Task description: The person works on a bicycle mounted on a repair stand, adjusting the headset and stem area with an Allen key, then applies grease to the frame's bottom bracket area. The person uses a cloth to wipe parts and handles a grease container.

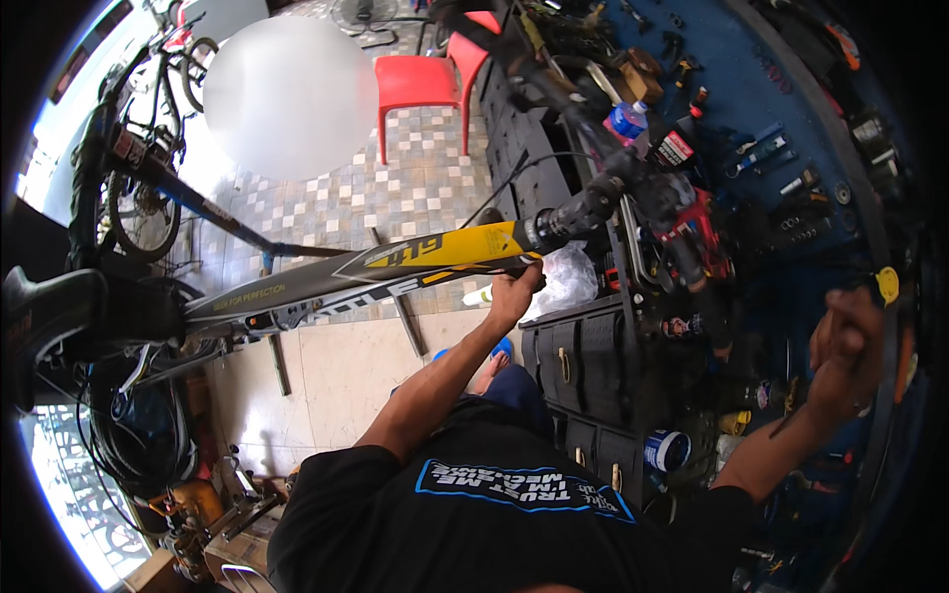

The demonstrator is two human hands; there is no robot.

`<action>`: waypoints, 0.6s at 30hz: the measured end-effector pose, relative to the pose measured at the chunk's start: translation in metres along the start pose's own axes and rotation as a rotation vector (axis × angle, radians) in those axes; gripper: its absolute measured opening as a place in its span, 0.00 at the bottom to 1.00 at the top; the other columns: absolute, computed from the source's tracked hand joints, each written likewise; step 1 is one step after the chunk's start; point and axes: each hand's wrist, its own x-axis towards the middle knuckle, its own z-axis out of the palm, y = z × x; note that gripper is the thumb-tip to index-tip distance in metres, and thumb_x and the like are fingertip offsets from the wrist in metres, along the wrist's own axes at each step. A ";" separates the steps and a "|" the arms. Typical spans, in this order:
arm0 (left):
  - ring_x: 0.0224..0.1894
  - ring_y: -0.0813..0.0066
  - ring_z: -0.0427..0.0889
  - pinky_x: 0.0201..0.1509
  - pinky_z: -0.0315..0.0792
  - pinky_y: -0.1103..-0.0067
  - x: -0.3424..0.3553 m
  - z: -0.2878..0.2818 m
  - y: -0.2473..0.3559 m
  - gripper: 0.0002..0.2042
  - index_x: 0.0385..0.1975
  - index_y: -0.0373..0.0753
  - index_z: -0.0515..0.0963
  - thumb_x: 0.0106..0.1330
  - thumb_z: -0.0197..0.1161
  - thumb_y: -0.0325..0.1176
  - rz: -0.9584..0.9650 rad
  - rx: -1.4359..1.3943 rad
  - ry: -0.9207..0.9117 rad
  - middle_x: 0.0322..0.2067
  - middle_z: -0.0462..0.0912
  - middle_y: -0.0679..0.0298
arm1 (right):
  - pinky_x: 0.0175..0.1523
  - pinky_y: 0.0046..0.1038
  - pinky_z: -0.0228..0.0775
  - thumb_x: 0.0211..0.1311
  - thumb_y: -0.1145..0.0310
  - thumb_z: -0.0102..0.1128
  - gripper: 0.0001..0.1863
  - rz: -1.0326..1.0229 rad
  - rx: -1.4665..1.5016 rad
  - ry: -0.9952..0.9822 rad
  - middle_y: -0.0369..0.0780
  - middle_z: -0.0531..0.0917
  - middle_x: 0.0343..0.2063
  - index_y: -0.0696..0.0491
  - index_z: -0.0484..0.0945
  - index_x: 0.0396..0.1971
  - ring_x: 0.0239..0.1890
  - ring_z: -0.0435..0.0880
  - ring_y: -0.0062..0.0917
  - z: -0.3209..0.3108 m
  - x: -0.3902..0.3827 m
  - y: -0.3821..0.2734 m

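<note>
A bicycle frame (341, 272), dark grey with yellow and white panels, stretches across the view, with its black saddle (54, 321) at the left and its handlebar (704, 296) on the right. My left hand (516, 295) is curled against the underside of the frame, close to the head end; part of its fingers is hidden behind the tube. Far to the right, my right hand (848, 341) is raised over the workbench with its fingers bent together. A round yellow piece (887, 285) shows just beyond those fingers. What the right hand holds is too dark to make out.
A blue-topped workbench (732, 94) carries many tools, bottles and a white-and-blue tub (667, 450). Black drawers (583, 361) sit beneath. A red chair (420, 84) and another bicycle (143, 212) stand beyond the frame. At lower left is a cardboard box (237, 558).
</note>
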 end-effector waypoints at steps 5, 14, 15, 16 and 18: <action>0.25 0.78 0.80 0.32 0.74 0.74 -0.009 -0.017 0.029 0.12 0.28 0.33 0.80 0.68 0.66 0.36 -0.098 0.203 -0.110 0.21 0.81 0.66 | 0.33 0.24 0.56 0.71 0.51 0.67 0.22 0.281 -0.339 -0.060 0.34 0.76 0.29 0.58 0.84 0.46 0.26 0.64 0.16 0.048 -0.062 0.008; 0.24 0.73 0.80 0.31 0.73 0.72 -0.009 -0.020 0.039 0.11 0.28 0.33 0.81 0.62 0.66 0.36 -0.020 0.311 -0.117 0.21 0.82 0.63 | 0.31 0.21 0.51 0.73 0.61 0.68 0.17 0.376 -0.166 0.078 0.30 0.72 0.26 0.60 0.83 0.49 0.25 0.61 0.12 0.079 -0.114 0.013; 0.25 0.73 0.80 0.32 0.73 0.72 -0.010 -0.014 0.037 0.12 0.29 0.33 0.80 0.63 0.65 0.37 -0.009 0.354 -0.078 0.21 0.82 0.64 | 0.31 0.20 0.51 0.73 0.61 0.68 0.17 0.373 -0.168 0.090 0.30 0.72 0.25 0.60 0.83 0.49 0.25 0.61 0.12 0.079 -0.119 0.013; 0.25 0.73 0.80 0.31 0.72 0.71 -0.012 -0.009 0.036 0.12 0.29 0.33 0.80 0.63 0.65 0.37 0.014 0.376 -0.027 0.21 0.81 0.64 | 0.31 0.20 0.51 0.73 0.61 0.68 0.17 0.371 -0.172 0.101 0.29 0.71 0.25 0.60 0.83 0.49 0.25 0.61 0.12 0.078 -0.124 0.013; 0.25 0.73 0.79 0.31 0.71 0.71 -0.015 0.001 0.032 0.12 0.29 0.32 0.79 0.64 0.65 0.37 0.056 0.421 0.070 0.20 0.81 0.64 | 0.31 0.22 0.53 0.73 0.65 0.67 0.17 0.459 -0.139 0.093 0.30 0.68 0.24 0.59 0.82 0.54 0.26 0.60 0.13 0.080 -0.132 0.010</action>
